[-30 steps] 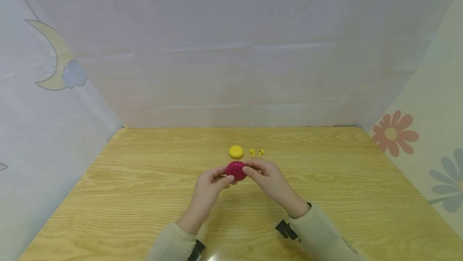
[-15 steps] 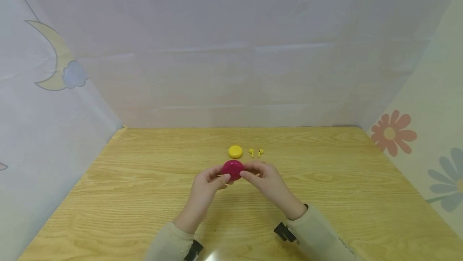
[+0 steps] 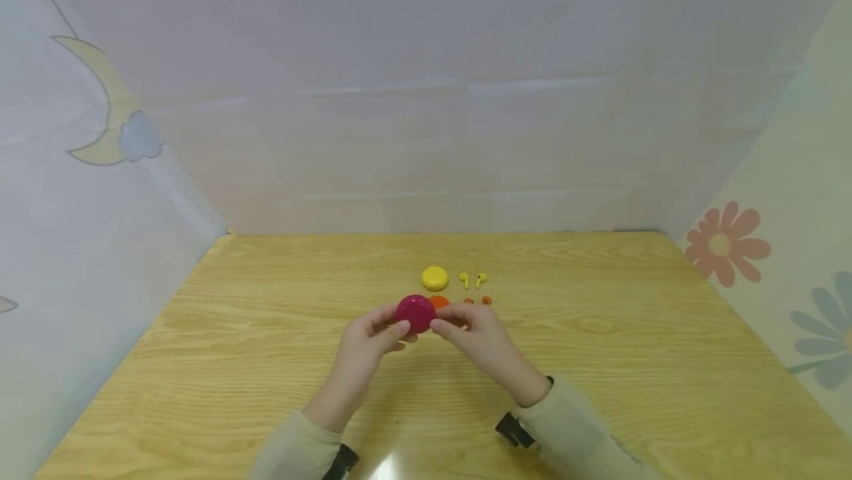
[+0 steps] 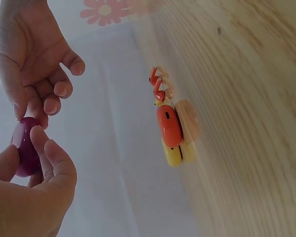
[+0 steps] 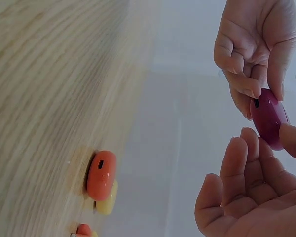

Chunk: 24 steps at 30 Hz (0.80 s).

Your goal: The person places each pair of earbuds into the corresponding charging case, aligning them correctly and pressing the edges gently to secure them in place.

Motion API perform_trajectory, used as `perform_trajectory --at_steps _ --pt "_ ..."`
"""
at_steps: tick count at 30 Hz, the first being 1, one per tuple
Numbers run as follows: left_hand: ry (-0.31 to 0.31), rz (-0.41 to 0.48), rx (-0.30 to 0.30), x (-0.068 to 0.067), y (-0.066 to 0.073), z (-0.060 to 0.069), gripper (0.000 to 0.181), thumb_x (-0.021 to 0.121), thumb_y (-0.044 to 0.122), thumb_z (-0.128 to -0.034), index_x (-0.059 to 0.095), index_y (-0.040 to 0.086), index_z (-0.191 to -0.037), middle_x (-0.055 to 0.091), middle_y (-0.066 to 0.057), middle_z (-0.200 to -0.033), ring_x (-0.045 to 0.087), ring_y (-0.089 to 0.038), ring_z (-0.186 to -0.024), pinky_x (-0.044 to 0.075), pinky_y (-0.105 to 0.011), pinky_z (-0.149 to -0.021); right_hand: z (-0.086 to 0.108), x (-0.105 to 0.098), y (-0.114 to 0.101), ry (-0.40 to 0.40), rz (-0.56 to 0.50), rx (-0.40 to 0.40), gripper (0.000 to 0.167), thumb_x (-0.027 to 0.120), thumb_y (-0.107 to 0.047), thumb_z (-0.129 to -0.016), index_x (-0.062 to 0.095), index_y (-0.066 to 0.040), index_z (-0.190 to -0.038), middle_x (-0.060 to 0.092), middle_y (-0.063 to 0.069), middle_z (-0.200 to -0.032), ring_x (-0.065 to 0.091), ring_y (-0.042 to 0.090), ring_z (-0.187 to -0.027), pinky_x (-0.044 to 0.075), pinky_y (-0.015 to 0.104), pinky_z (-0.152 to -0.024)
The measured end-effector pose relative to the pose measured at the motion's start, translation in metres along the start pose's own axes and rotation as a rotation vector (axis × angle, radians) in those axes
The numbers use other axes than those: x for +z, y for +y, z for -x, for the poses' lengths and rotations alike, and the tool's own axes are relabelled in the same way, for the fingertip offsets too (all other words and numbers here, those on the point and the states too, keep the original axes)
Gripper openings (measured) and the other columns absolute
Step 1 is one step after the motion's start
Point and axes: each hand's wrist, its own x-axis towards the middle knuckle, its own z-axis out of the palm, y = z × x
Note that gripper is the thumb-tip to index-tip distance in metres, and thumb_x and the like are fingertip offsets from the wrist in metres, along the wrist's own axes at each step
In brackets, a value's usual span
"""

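Note:
A glossy magenta round earbud case (image 3: pixel 416 313) is held up above the table by both hands. My left hand (image 3: pixel 359 350) pinches its left side between thumb and fingers. At the opposite edge, the thumb and fingers of my right hand (image 3: pixel 489 347) pinch it too. The case looks closed, and a dark slot shows on its side in the right wrist view. Behind it on the table lies an orange earbud case (image 4: pixel 169 126), partly hidden by the hands in the head view. Two orange earbuds (image 4: pixel 159 91) lie beside that case.
Farther back on the wooden table (image 3: pixel 266 332) sit a yellow earbud case (image 3: pixel 435 278) and, to its right, two yellow earbuds (image 3: pixel 481 278). A pale cloth backdrop (image 3: pixel 426 132) rises behind the table and along both sides.
Both hands have shifted left with the magenta earbud case. Part of the orange case and the orange earbuds now show behind the hands in the head view.

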Motion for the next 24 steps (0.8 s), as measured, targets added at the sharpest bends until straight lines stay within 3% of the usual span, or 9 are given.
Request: perform_trajectory --at_steps 13,24 --pt "0.016 -0.013 -0.019 -0.011 0.0 0.006 0.033 0.063 0.007 -0.0932 0.06 -0.009 -0.121 0.071 -0.013 -0.1 0.066 -0.017 -0.08 0.049 -0.029 -0.075 0.001 0.011 -0.003 0.007 -0.025 -0.021 0.022 0.065 -0.013 -0.094 0.069 0.006 -0.105 0.068 0.008 -0.088 0.058 0.016 -0.077 0.049 0.028 -0.068" --pt "0.044 -0.024 -0.057 -0.019 -0.003 0.01 0.032 0.064 0.008 -0.0926 0.062 -0.009 -0.12 0.071 -0.014 -0.1 0.067 -0.017 -0.077 0.05 -0.031 -0.074 0.001 0.025 -0.002 0.013 -0.079 -0.013 0.022 0.065 -0.012 -0.094 0.07 0.007 -0.104 0.069 0.014 -0.089 0.061 0.023 -0.077 0.051 0.026 -0.068"
